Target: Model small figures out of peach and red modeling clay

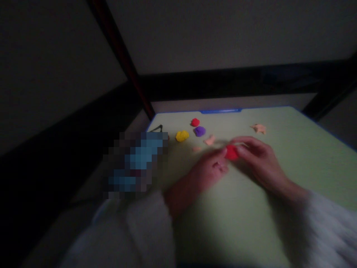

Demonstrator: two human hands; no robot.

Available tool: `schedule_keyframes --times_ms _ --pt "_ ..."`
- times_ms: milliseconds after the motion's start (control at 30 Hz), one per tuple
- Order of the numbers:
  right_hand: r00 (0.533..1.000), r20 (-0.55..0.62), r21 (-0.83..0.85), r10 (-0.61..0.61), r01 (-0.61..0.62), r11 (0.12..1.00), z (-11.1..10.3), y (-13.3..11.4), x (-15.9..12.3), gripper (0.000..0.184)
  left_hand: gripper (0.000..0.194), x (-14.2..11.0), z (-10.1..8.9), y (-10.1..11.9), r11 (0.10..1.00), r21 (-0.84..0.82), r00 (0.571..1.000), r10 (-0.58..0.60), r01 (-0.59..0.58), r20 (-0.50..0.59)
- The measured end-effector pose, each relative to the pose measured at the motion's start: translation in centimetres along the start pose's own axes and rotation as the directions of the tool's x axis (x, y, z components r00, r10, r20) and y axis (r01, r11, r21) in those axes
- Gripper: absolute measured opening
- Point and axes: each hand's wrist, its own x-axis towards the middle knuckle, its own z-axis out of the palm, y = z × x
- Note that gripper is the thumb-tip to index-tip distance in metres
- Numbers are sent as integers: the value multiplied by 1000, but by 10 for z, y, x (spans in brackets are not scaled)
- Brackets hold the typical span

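Note:
A red lump of clay (231,152) is held above a pale green mat (251,216). My left hand (208,169) pinches the lump from the left with curled fingers. My right hand (258,156) grips it from the right, fingers closed round it. Both wrists come out of fluffy white sleeves. The picture is dim and a little blurred.
On the mat behind my hands lie a yellow lump (182,136), a small red lump (195,122), a purple lump (200,131) and peach-coloured scraps (209,140), with another peach piece (259,128) at the right. A blue, blurred-out object (136,163) lies at the mat's left edge.

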Motion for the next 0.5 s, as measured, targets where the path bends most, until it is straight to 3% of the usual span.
schedule_keyframes --times_ms 100,200,367,500 --pt "975 78 -244 -210 223 944 0 -2 -2 33 8 0 0 -1 1000 12 1000 25 -25 2" --pt "937 156 -333 -313 348 876 0 -3 -3 29 8 1 0 -3 1000 -19 1000 3 -2 0" --pt "910 149 -380 -387 414 827 -1 -3 -3 25 7 1 4 0 992 -118 999 -45 42 -21" --pt "900 203 -447 -385 435 782 -1 -3 -5 28 31 1 6 2 996 -78 998 -51 53 34"
